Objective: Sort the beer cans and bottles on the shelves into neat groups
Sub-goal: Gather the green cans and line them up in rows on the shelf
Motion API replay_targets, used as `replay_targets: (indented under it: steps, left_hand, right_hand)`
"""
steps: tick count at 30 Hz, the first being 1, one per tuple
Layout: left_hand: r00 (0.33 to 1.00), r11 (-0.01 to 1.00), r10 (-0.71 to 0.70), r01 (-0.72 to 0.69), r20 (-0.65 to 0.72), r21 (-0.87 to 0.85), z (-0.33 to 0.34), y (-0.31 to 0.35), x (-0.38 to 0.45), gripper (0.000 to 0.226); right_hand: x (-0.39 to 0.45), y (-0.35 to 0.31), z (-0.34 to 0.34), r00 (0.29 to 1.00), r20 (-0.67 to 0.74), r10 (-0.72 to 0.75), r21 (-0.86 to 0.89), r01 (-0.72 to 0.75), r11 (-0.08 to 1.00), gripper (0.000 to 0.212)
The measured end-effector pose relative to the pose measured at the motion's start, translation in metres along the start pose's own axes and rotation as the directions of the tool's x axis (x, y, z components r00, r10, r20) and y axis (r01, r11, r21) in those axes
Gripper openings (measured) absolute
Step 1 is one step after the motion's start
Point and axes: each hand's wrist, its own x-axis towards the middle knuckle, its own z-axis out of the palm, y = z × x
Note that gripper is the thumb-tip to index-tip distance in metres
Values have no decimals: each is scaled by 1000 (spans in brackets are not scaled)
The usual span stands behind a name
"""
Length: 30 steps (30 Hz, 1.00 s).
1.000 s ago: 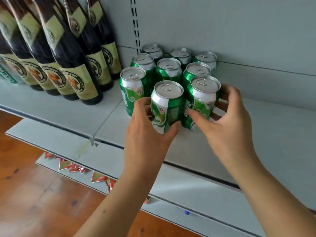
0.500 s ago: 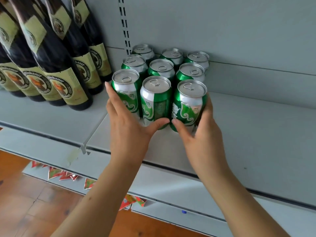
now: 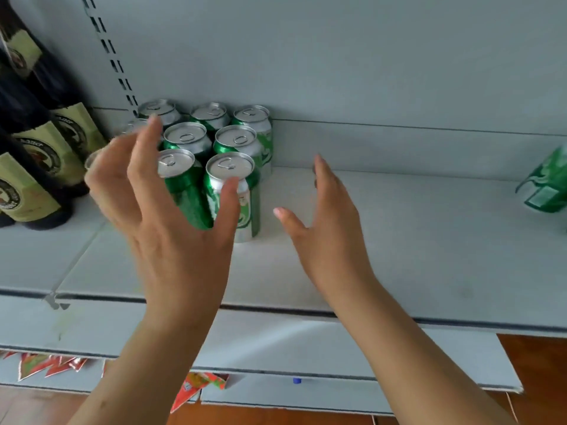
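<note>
Both hands spread, holding nothing: left hand (image 3: 171, 228) in front of green can block (image 3: 211, 154), right hand (image 3: 325, 228) beside it. Stray green can (image 3: 549, 182) far right, tilted; right hand's nearer.

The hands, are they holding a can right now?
No, the left hand and right hand are both open, off the green cans.

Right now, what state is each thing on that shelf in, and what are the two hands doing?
Green cans: upright, unopened, packed in a tight block.
Brown bottles: standing in a group left of the cans.
Green pack: alone at the far right, cut off by the frame.
Left hand: open, holding nothing.
Right hand: open, holding nothing.
</note>
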Motion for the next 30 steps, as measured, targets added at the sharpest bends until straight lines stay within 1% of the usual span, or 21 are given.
replay_targets:
  steps: [1,2,4,6,7,9,11,13,15,17,19,21,23,24,25,27,28,29,30]
  left_hand:
    - [999,995,33,-30,30,-93,8,18,-5,55]
    - [995,982,35,-17,93,-186,18,37,-11,47]
    - [958,949,22,70,287,-306,41,76,-29,42]
    - [867,922,9,186,497,-340,65,111,-53,39]
    - [816,910,2,238,578,-339,77,127,-66,39]
    - [728,897,-1,303,686,-321,101,157,-89,39]
    - [661,898,21,317,750,-304,125,185,-110,40]
    - [616,895,48,323,786,-308,149,212,-125,42]
    - [595,889,63,331,801,-316,172,236,-134,46]
    - [589,889,71,329,805,-319,193,253,-140,54]
    - [573,897,85,312,815,-313,212,267,-144,65]
    - [557,900,102,302,824,-315,229,278,-145,76]
    - [536,881,106,340,837,-329,241,289,-144,88]
    - [531,861,96,381,842,-339,246,293,-144,91]
    - [535,836,76,425,841,-347,250,295,-144,89]
    - [558,796,5,500,830,-341,254,297,-146,72]
    - [566,788,-20,516,824,-336,254,296,-146,65]
    - [568,786,-30,522,822,-332,254,294,-146,61]
    - [565,785,-32,525,825,-329,254,293,-145,60]
  right_hand:
    - [-1,6,-20,996,-86,-23,-17,22,1000,78]
    - [-2,15,-42,981,-186,-51,-29,47,998,71]
    - [-8,38,-91,920,-376,-109,-92,80,993,58]
    - [-17,65,-143,846,-511,-149,-173,68,983,50]
    - [-22,80,-168,808,-568,-159,-208,46,977,47]
    - [-35,113,-215,730,-664,-162,-276,-38,960,44]
    - [-46,149,-249,682,-723,-107,-291,-161,943,50]
    - [-50,184,-268,687,-726,18,-203,-239,950,66]
    - [-49,213,-274,739,-657,153,-51,-246,968,83]
    - [-43,235,-276,801,-558,219,53,-228,972,92]
    - [-36,249,-279,843,-483,238,44,-249,968,85]
    - [-32,257,-284,851,-467,242,24,-262,965,72]
    - [-34,257,-287,857,-457,239,30,-254,967,67]
    - [-38,255,-287,872,-431,232,42,-237,970,65]
    - [-43,254,-288,893,-392,221,65,-213,975,61]
    - [-54,254,-295,929,-305,211,104,-188,977,53]
    - [-53,257,-302,930,-308,199,92,-179,979,54]
    - [-49,266,-310,912,-368,183,49,-178,983,54]
    - [-42,278,-318,875,-454,169,-11,-195,981,55]
